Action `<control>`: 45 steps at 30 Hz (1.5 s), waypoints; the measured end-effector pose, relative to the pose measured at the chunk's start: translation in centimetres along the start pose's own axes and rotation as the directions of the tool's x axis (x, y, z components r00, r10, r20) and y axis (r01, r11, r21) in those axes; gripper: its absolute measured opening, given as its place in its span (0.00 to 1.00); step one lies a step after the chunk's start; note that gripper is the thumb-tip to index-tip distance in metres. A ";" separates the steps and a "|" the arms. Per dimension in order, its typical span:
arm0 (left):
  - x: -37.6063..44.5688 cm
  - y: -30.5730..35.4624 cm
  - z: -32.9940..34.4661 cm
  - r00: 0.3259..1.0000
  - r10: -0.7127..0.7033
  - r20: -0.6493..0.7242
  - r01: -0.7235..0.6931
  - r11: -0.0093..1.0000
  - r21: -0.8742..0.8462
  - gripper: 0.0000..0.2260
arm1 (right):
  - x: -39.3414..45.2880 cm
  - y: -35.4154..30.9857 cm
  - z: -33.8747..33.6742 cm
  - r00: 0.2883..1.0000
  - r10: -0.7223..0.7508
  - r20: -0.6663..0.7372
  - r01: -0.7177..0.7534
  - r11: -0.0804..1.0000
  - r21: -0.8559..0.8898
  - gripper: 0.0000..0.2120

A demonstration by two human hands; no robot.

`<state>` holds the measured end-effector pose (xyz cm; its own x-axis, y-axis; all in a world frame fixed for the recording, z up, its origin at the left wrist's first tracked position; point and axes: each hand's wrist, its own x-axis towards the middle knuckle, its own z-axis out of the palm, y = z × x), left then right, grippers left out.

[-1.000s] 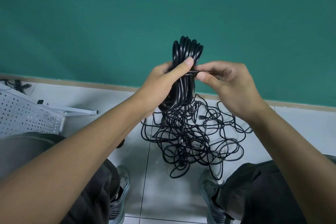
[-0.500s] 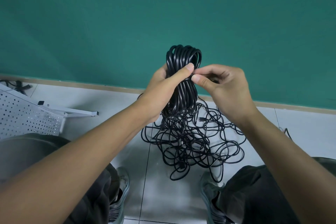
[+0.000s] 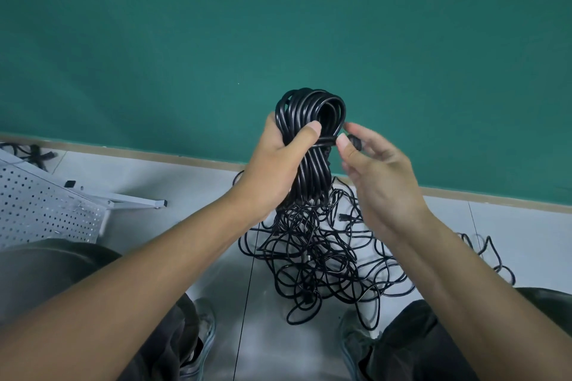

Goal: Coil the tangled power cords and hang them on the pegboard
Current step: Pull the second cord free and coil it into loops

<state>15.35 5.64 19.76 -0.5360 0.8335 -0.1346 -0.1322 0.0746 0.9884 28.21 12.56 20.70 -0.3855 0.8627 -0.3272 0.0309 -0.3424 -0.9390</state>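
Fingers of the left hand (image 3: 272,164) grip the coiled black cord (image 3: 312,133) before the green wall (image 3: 278,25); the right hand (image 3: 376,173) pinches its wrapping end. Tangled cords (image 3: 318,257) lie on the floor (image 3: 192,182) below, pegboard (image 3: 40,210) at left.

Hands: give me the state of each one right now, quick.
Left hand: closed around the coiled cord bundle.
Right hand: pinching the cord's loose end beside the bundle.
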 end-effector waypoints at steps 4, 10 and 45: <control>0.0 -0.3 0.2 1.000 0.004 0.003 -0.004 1.000 0.012 0.21 | 0.2 -0.1 0.3 0.965 0.264 0.008 -0.257 0.935 0.245 0.33; -0.5 -0.5 0.5 0.998 0.022 0.060 -0.021 1.000 -0.009 0.11 | -0.1 -0.1 0.3 0.960 0.263 0.100 -0.277 0.946 0.165 0.11; 0.3 -0.8 -0.5 0.989 -0.149 0.002 0.147 0.970 -0.196 0.14 | -0.4 0.8 2.4 0.967 -0.224 -0.120 0.223 0.975 -0.022 0.08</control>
<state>14.92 5.55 18.85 -0.5084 0.8142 -0.2804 -0.3705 0.0870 0.9247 26.14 11.06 20.35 -0.2694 0.9556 -0.1192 -0.0358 -0.1336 -0.9904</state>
